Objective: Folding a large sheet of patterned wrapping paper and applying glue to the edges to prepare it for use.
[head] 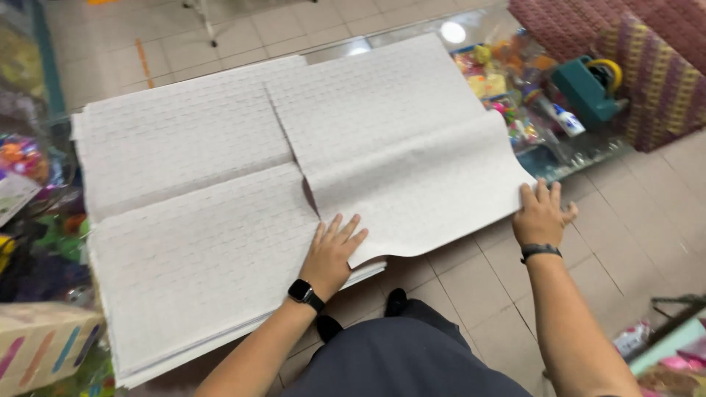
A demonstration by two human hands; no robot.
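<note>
Pale floor tiles (243, 29) run under a glass-topped worktop (581, 158), and nearly all of that glass is covered by a thick stack of large white sheets (184, 242) printed with a faint brick-like pattern. On top of the stack lies one loose sheet (390, 140), set at a slant, its near right part curling off the edge of the pile and overhanging the floor.

Flat on the stack, fingers spread, the left hand (332, 250) presses down just beside the loose sheet's near edge; it grips nothing. A black smartwatch (304, 293) sits on that wrist. At the sheet's near right corner the right hand (542, 215) rests with fingers loosely extended on the paper's edge; whether the thumb pinches it from below cannot be told. A dark band (540, 251) circles that wrist.

Farther right on the glass stands a teal tape dispenser (588, 88) beside a white glue bottle (565, 117), with colourful small goods (507, 81) showing beneath the glass. Behind them is a maroon patterned roll (647, 59). Bright packets (26, 158) crowd the left margin, and a striped box (44, 345) sits near the lower left corner.
</note>
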